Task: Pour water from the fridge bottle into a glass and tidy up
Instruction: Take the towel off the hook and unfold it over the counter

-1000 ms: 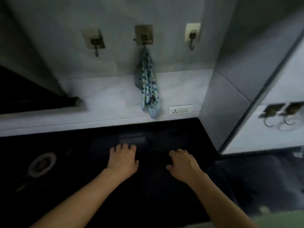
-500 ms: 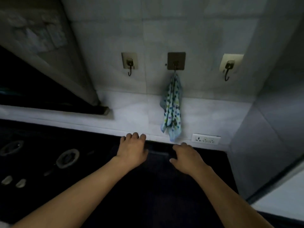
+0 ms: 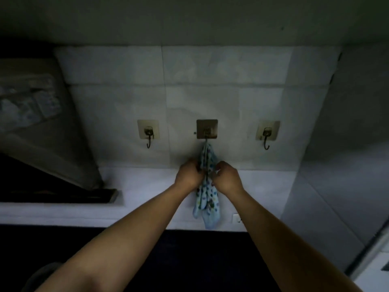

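Note:
A light blue cloth with coloured dots (image 3: 207, 202) hangs from the middle wall hook (image 3: 207, 129) above the dark counter (image 3: 189, 249). My left hand (image 3: 189, 173) grips the cloth from its left side. From the right, my right hand (image 3: 226, 177) holds the same cloth at the same height. Both arms reach up from the bottom of the view. No bottle or glass is in view.
Two bare hooks (image 3: 148, 131) (image 3: 267, 132) flank the middle one on the tiled wall. A range hood (image 3: 42, 123) juts out at the left. A white wall socket (image 3: 236, 218) sits behind my right forearm. A grey panel (image 3: 336, 165) closes the right side.
Both hands have risen from the dark counter to the hanging cloth and closed on it. The view has tilted upward toward the wall.

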Tool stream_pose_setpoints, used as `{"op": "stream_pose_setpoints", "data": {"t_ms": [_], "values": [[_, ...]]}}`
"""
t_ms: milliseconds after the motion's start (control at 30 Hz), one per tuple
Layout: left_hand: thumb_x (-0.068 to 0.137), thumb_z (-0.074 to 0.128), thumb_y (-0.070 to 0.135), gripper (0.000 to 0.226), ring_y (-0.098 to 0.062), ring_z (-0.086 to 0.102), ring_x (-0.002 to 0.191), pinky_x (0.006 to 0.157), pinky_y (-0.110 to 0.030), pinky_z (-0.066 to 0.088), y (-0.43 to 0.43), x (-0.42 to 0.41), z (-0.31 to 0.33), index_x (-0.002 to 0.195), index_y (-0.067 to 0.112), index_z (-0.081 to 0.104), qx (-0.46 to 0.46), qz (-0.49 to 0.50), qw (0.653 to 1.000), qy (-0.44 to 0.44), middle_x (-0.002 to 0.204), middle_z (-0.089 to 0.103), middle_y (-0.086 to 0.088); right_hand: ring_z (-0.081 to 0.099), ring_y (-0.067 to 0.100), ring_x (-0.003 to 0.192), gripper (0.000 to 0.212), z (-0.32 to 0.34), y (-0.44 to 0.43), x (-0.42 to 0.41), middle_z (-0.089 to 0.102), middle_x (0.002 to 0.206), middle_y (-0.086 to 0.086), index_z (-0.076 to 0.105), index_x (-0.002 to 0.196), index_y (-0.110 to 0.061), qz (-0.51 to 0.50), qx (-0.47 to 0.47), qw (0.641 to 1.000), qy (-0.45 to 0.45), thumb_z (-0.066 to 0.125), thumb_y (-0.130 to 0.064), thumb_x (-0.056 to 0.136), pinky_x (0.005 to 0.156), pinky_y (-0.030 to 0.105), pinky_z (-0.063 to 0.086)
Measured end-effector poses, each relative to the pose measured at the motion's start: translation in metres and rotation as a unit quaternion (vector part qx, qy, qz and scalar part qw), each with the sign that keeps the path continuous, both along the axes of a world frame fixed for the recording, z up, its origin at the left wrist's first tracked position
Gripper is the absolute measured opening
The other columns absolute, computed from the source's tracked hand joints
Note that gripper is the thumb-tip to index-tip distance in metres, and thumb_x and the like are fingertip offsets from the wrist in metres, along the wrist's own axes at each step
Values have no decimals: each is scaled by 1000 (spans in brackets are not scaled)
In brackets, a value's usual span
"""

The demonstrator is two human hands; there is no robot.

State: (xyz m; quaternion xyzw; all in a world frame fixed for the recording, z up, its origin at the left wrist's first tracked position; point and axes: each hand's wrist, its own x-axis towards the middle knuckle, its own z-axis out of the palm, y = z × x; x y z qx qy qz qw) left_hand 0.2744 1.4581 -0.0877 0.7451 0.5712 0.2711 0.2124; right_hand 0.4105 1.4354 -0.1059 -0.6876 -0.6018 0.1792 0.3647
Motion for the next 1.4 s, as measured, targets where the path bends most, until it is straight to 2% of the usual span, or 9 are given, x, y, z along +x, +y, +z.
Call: {"op": "stream_pose_setpoints", "data": {"t_ms": [100,267,567,700,767,933,1167,1333,1400], "values": [[99,50,26,29,-34,64,110,82,-27,44,5,4,-7,116,9,66,-6,10,999,-51,122,69,-15,63,31,77,37,-4,6,1,65,76,11,40,61,-26,-11,2,1000,0,57,-18,93,68,28,45],[100,46,20,25,-23,59,82,58,-25,36,1,-6,8,75,20,48,41,19,990,-137,79,58,0,41,4,57,36,15,1,3,43,63,-4,35,64,-16,-90,119,984,100,49,-8,96,60,26,29],[102,48,19,16,-1,49,67,57,-10,37,-71,-25,89,88,13,51,201,37,922,-330,77,52,1,36,13,58,20,120,-80,12,39,68,10,41,79,5,-52,329,912,239,51,-7,91,55,25,31],[101,51,6,28,6,49,61,57,-14,40,-140,-18,54,78,22,48,186,-17,919,-347,68,52,10,68,21,95,18,70,-133,-3,71,100,1,63,100,-29,18,144,863,485,55,-45,96,86,40,54],[100,52,7,20,5,55,64,62,-16,45,-173,-5,7,84,19,55,121,-42,941,-312,70,59,10,68,34,107,52,22,-154,-16,72,114,14,65,119,-17,66,-38,802,593,57,-59,89,98,54,51],[92,51,27,36,7,58,115,107,-24,43,-244,-2,-133,127,35,55,-51,-79,988,-126,123,64,17,72,40,90,17,-101,-207,-33,73,98,20,61,99,-7,-21,-258,658,707,56,-23,98,82,48,57],[91,63,37,36,-1,51,110,100,-13,38,-340,-89,-261,119,40,41,-227,72,971,-30,122,45,8,68,27,83,15,-252,-282,1,71,98,9,69,98,-20,-211,-205,867,403,67,-34,93,84,47,57],[89,69,32,44,-21,53,111,99,-27,43,-387,-153,-318,125,21,47,-314,232,920,38,119,46,-5,66,20,69,26,-319,-318,32,66,83,3,70,94,-20,-58,49,996,44,56,-42,96,59,33,54],[87,70,33,52,-28,53,115,100,-32,44,-393,-167,-333,131,17,46,-312,257,912,66,125,47,-11,71,19,75,37,-348,-335,44,71,90,2,73,93,-22,93,-85,981,-144,42,-41,99,68,37,58]]}}
